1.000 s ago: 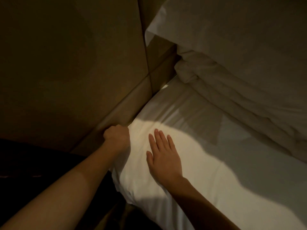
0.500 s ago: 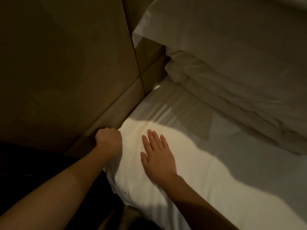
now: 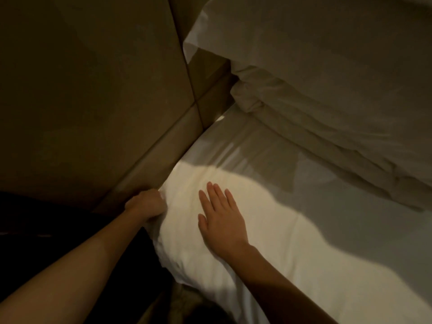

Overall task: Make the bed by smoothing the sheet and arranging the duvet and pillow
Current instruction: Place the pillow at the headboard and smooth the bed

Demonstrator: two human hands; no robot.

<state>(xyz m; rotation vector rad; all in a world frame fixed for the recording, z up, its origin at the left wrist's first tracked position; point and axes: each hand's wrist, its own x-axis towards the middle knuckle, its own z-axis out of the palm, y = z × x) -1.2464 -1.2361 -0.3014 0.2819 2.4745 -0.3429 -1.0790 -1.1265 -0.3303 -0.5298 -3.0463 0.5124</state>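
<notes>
Since the frame half a second back, my left hand point(image 3: 146, 204) has slid slightly nearer me along the wall-side edge of the one white sheet point(image 3: 304, 242), while my right hand point(image 3: 222, 223) has kept its place. That sheet covers the bed from the lower middle of my view out to the right, with a bright patch of light across its near part and shadow beyond. Left fingers point(image 3: 155, 198) are curled tight into a fist round a bunched bit of the sheet's edge, right where it meets the wall. Just beside it, not touching it, the right hand lies palm down on the lit part of the sheet, its fingers point(image 3: 216, 195) straight and a little spread, holding nothing. Both of my forearms come in from the bottom of the view. Farther up the bed I count one duvet point(image 3: 327, 118), folded back in a thick creased roll that lies on the sheet, and one pillow point(image 3: 304, 31) resting on top of it, one corner jutting toward the wall. Padded brown wall panels point(image 3: 93, 90) fill the left side, and I count two seams crossing near the duvet's end. Below the panels the lower left is too dark for me to tell what lies there.
</notes>
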